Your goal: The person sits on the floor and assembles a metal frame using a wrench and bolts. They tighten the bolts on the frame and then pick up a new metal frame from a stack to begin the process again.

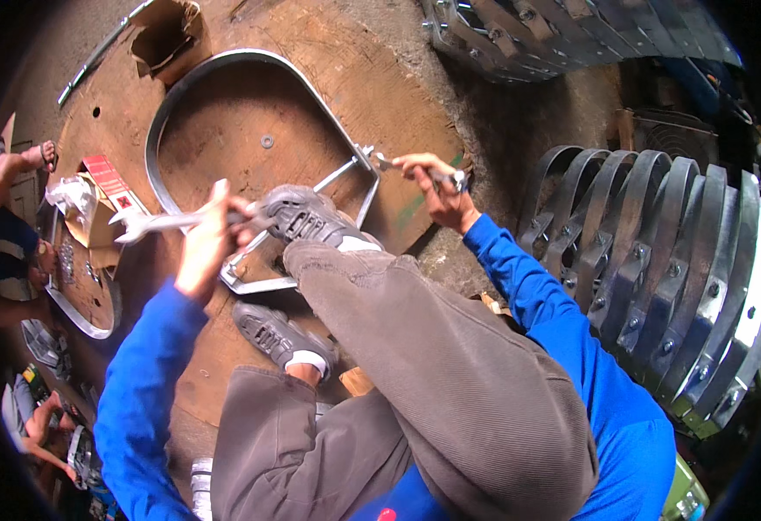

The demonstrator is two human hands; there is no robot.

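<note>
My left hand is closed around a steel open-end wrench, its jaw sticking out to the left. My right hand grips a shiny metal tool, probably another wrench; its tip is close to the nut end of a bolt, and I cannot tell if they touch. That bolt runs through a corner of a bent steel band clamp, a large loop lying on a round wooden board. My shod foot rests over the clamp's near part and hides some of it.
A washer lies inside the loop. An opened cardboard box and a metal rod are at the far left. Finished-looking bands stand stacked at the right, more behind. Other people sit at the left.
</note>
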